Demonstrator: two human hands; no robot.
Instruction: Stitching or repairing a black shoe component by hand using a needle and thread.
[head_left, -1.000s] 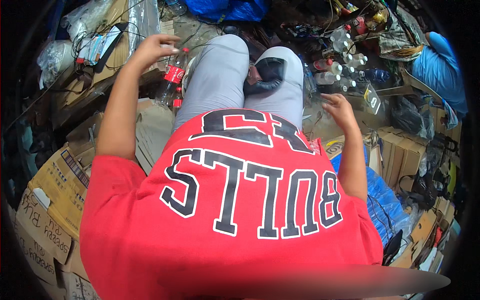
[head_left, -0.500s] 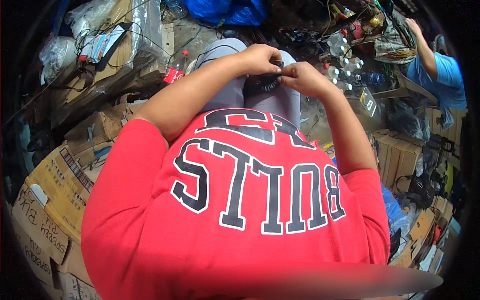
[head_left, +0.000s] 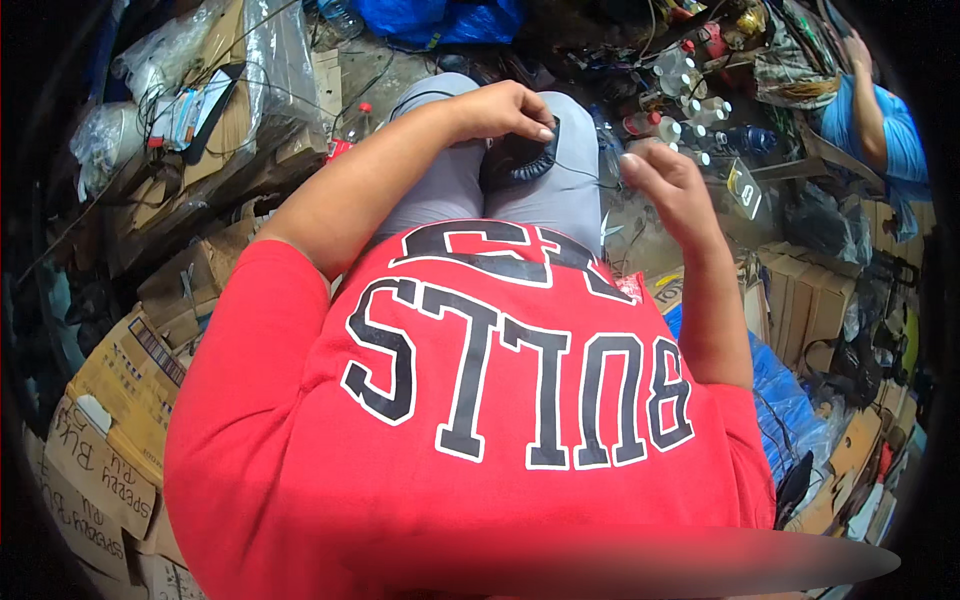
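Note:
A black piece with a curved, ribbed edge [head_left: 527,170], which looks like part of a shoe, lies between my thighs. My left hand [head_left: 510,110] pinches its upper edge with thumb and fingers. From the piece a thin dark thread [head_left: 585,176] runs right toward my right hand [head_left: 665,180]. That hand is raised beside my right knee, its fingers curled closed as if round the thread's end, though the grip itself is too small to make out.
Plastic bottles [head_left: 690,105] cluster beyond my right knee, and a capped bottle [head_left: 358,122] stands by my left. Cardboard [head_left: 110,440] is piled at left. A blue tarp [head_left: 440,20] lies ahead. Another person's blue sleeve [head_left: 885,125] shows at far right.
My right hand has pulled away from the black piece, to the right and slightly nearer me, and the thread now shows stretched between. My left hand has stayed at the piece, shifting slightly.

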